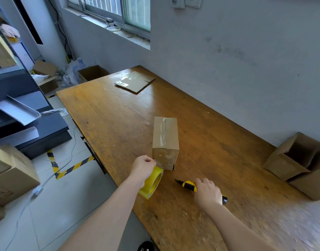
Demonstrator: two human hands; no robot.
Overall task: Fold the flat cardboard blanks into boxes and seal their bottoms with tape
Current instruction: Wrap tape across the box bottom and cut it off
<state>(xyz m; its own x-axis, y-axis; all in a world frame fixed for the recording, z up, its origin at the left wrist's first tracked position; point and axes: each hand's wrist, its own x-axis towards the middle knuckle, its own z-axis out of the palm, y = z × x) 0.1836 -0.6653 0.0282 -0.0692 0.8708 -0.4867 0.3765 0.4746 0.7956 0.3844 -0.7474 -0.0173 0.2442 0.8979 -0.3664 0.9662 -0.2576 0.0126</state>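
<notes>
Left hand (143, 165) curls over the yellow tape roll (152, 185), held at the near lower corner of the upturned box (165, 140) mid-table (119, 115); I note tape already along its seam. Right hand (207, 193) is fisted round the utility knife (189, 185), blade out, pointing toward the roll. Risks I judge: a hasty cut nicks the left fingers or the cardboard; a tug tips the light box. Flat blank (134, 81) lies at the far end. Open boxes (291, 158) at the right edge look empty.

On the table (108, 113), the box (165, 140) stands behind the tape roll (153, 184) and knife (189, 185), a flat blank (135, 81) farther back.
</notes>
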